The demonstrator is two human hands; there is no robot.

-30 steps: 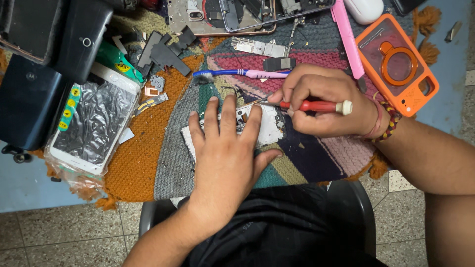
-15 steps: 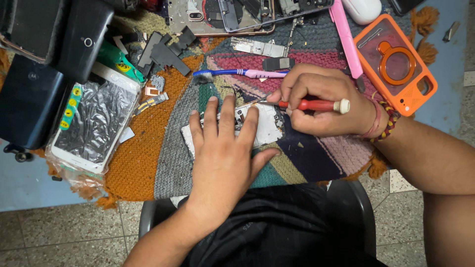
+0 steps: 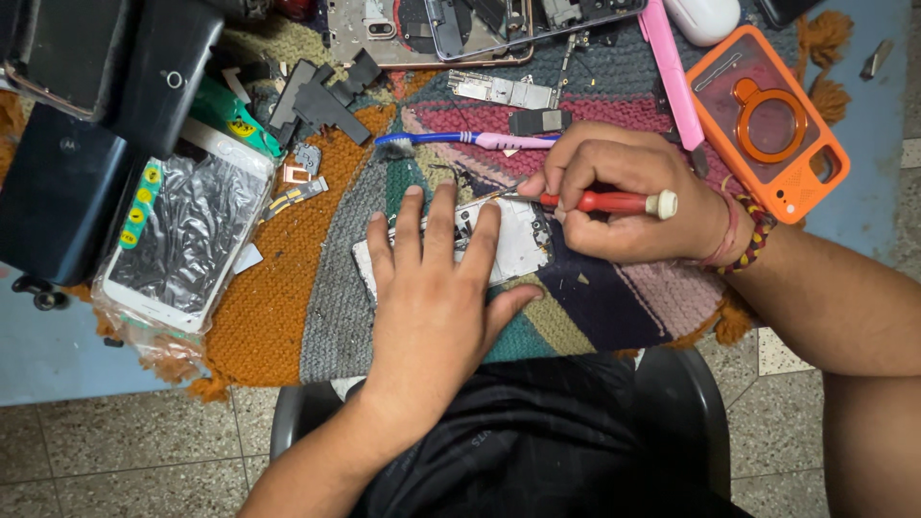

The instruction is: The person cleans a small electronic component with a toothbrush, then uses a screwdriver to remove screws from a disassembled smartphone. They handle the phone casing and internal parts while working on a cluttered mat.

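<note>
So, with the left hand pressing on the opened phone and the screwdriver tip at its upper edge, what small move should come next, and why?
Probably a slow turn of the red-handled screwdriver in place. The right hand holds it almost flat, its tip resting on the opened phone, while the left hand lies flat over the phone and pins it to the knitted mat. The screw itself is too small to see.

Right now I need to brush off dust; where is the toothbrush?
In the head view, the toothbrush lies on the knitted mat, just beyond the right hand.
</note>
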